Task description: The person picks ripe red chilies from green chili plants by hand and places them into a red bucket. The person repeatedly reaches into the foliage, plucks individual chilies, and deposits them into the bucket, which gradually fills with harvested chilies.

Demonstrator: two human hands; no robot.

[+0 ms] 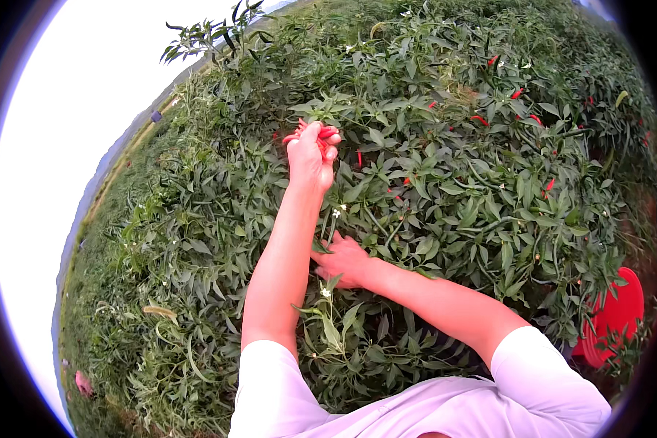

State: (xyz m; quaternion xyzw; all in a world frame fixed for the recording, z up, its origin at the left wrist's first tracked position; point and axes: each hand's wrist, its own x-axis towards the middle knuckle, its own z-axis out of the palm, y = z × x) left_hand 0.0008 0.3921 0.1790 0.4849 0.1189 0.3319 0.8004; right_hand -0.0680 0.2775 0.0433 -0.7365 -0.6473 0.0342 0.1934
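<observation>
A bunch of red chili peppers [324, 133] is gripped in my left hand [310, 156], which is held up over the chili plants [432, 180]. Several pepper tips stick out between the thumb and fingers. Lower down, my right hand [344, 263] reaches into the foliage beside my left forearm. Leaves and that forearm partly cover its fingertips, so whether it grips anything is hidden. Just above the right hand are green chili peppers [331, 229] and a small white flower [336, 213]. A single red chili [359, 158] hangs to the right of my left hand.
More red chilies [479, 120] show among the leaves on the right. A red plastic container [616, 317] stands at lower right, partly behind plants. A taller chili branch [227, 35] rises at upper left. A pink shape [84, 384] and a dark bluish object [156, 116] appear far left.
</observation>
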